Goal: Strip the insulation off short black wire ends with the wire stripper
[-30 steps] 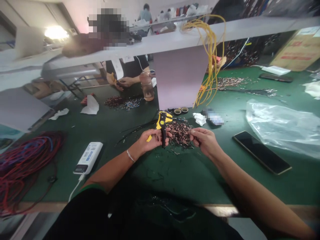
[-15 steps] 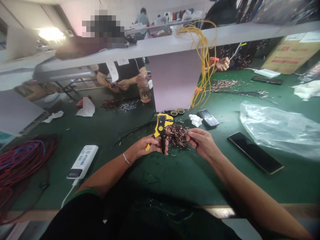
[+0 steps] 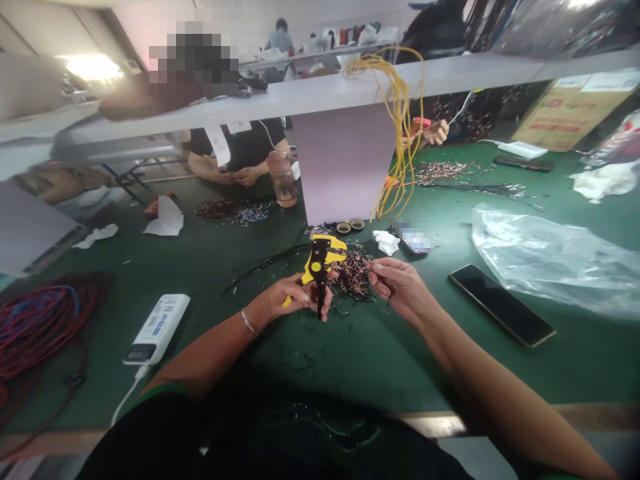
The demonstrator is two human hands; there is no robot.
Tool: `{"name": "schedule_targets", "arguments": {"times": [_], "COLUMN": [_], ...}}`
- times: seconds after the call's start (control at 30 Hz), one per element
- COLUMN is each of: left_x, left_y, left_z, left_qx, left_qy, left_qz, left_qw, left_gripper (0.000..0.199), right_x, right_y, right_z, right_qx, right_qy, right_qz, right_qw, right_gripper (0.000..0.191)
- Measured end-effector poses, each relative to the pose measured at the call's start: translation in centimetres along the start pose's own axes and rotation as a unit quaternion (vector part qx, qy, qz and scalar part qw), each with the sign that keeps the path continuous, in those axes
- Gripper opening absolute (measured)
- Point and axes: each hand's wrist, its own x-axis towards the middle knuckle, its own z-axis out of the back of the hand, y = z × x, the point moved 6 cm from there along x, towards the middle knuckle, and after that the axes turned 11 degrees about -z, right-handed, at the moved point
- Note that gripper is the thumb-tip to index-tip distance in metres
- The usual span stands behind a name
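My left hand [image 3: 295, 298] grips the handle of a yellow and black automatic wire stripper [image 3: 320, 263], held upright with its jaws on top. My right hand [image 3: 400, 287] is just to the right of the tool, with thumb and fingertips pinched together on what looks like a thin, short wire. Under and between my hands lies a heap of short wire pieces with copper ends [image 3: 353, 277]. Black wire strands [image 3: 265, 263] trail left from the heap, and loose bits are scattered on the green mat [image 3: 370, 360].
A white power bank [image 3: 157, 330] with its cable and a red and blue wire coil [image 3: 40, 327] are at left. A smartphone [image 3: 501, 305] and plastic bag [image 3: 550, 257] are at right. Tape rolls [image 3: 350, 227] and tissue [image 3: 386, 242] are ahead. A co-worker [image 3: 237, 150] sits opposite behind a partition [image 3: 344, 163].
My right hand has moved left, closer to the stripper, and the tool has tilted slightly. The whole scene has drifted left in view. A co-worker's hand has appeared beside the yellow wires.
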Motion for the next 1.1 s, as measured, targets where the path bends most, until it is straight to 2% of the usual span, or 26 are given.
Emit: {"name": "schedule_targets", "arguments": {"times": [0.63,0.77,0.9,1.1], "left_x": [-0.2,-0.2,-0.2,-0.1], "left_y": [0.5,0.0,-0.8,-0.9], "left_z": [-0.7,-0.5,-0.3,-0.2], "left_qx": [-0.015,-0.011,0.003,0.024], "left_qy": [0.029,0.024,0.005,-0.006], "left_qz": [0.021,0.005,-0.010,-0.015], "left_qw": [0.999,1.000,1.000,1.000], "left_gripper": [0.068,0.069,0.068,0.071], "right_x": [-0.8,-1.2,-1.8,-3.0], "right_y": [0.0,0.9,1.9,2.7], "right_z": [-1.1,-0.8,-0.3,0.3], "right_qx": [0.029,0.002,-0.029,-0.085], "right_qy": [0.003,-0.028,-0.070,-0.170], "right_qz": [-0.034,0.004,0.070,0.183], "right_qw": [0.999,1.000,0.995,0.965], "right_gripper": [0.015,0.012,0.007,0.003]}}
